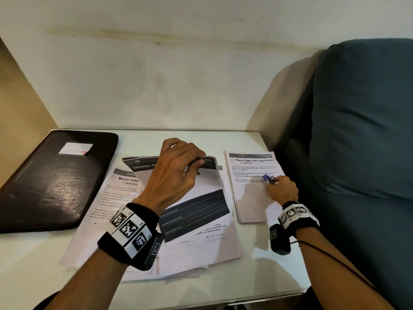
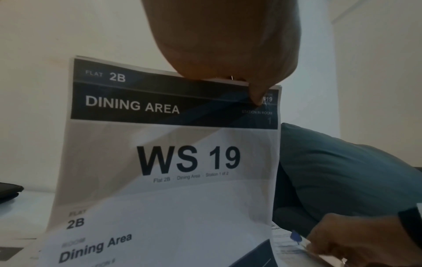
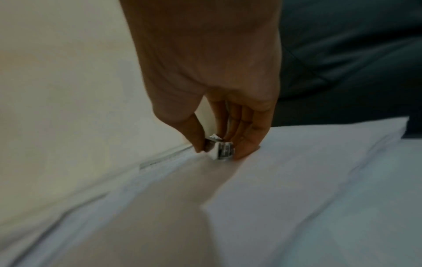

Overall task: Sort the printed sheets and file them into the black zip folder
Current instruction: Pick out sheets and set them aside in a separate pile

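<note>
The black zip folder lies closed at the table's back left. My left hand pinches the top edge of the "Dining Area WS 19" sheet and lifts that edge off the loose pile of printed sheets in the middle. A "Mirror Clea…" sheet shows under it. To the right sits a separate neat stack topped by the "Place Eggs into Egg Holder" sheet. My right hand rests on this stack and pinches a small blue and silver object between thumb and fingers.
The white table stands against a pale wall. A dark teal sofa cushion presses against the table's right edge. A light label is on the folder's cover.
</note>
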